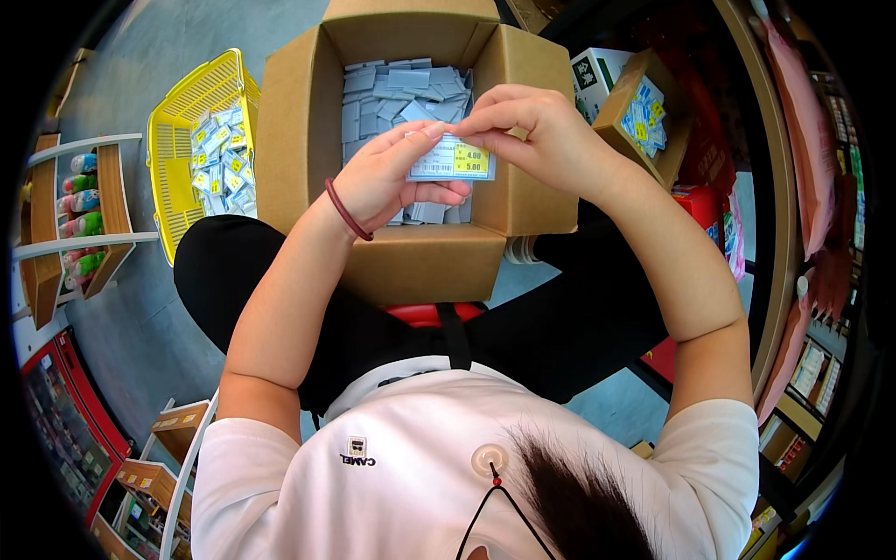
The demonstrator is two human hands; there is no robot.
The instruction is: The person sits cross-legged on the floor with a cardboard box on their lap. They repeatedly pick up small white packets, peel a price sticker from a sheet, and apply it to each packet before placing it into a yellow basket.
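My left hand (383, 164) holds a price label (432, 165), thumb on its face and fingers behind it. The label is white and blue with a yellow price panel and a barcode. At its upper edge, my right hand (521, 126) pinches with thumb and index finger; whether it grips the label itself or a thin part of a holder is hard to tell. Both hands are over an open cardboard box (420, 269). Inside lie many pale grey plastic label holders (408, 78), piled loosely.
A yellow plastic basket (162, 161) of printed price labels (222, 157) stands left of the box. On the right, a smaller carton (633, 155) holds more labels (645, 117). Shelves with bottles (85, 203) are at far left; pink bags (794, 140) hang at far right.
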